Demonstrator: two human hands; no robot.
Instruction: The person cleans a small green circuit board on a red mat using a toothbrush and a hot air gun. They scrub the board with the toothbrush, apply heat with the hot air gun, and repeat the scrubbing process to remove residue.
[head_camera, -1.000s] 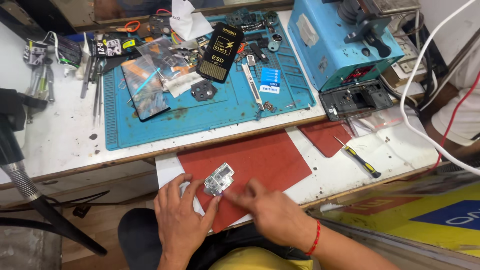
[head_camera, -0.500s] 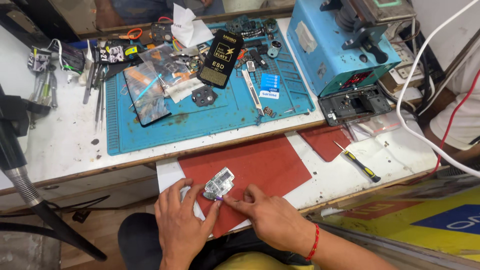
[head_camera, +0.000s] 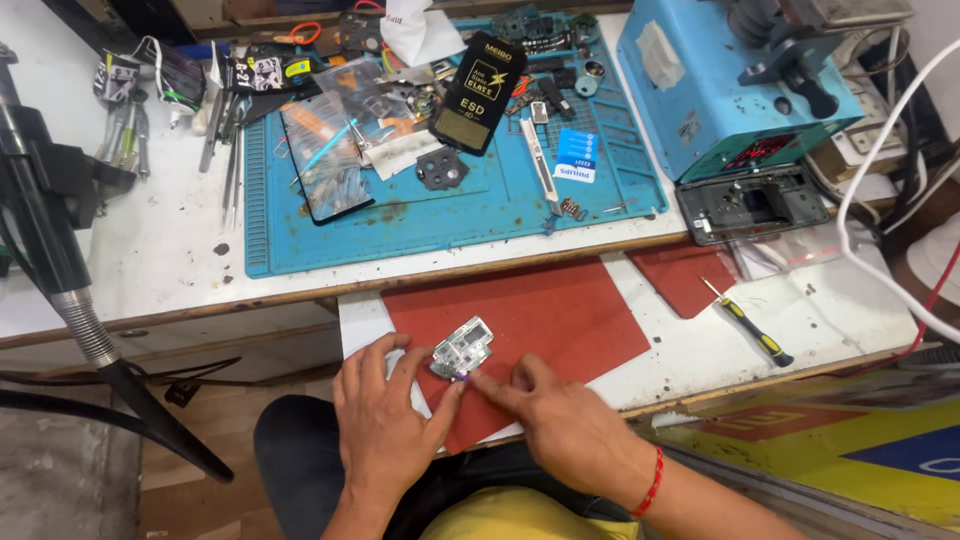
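L hand lay at the near edge of the bench, fingers curled round, thumb and forefinger pinching the left side of a small circuit board. Board sat tilted on the red mat, near its front-left corner. R hand came in from the right, fingers drawn together, fingertips pressed to the board's lower edge w/ something small and purplish at the contact point; couldn't tell what it was. Red thread bracelet on the R wrist.

Surface: white bench top, red mat on a lower shelf. Far left a black stand w/ a flexible hose. Behind, a blue work mat w/ a phone lying face up, a black packet, loose small parts. Right of that a blue machine w/ a red display, a dark phone frame just in front of it. A yellow-handled screwdriver lay on the white top, well apart from the hands. White cable at far right
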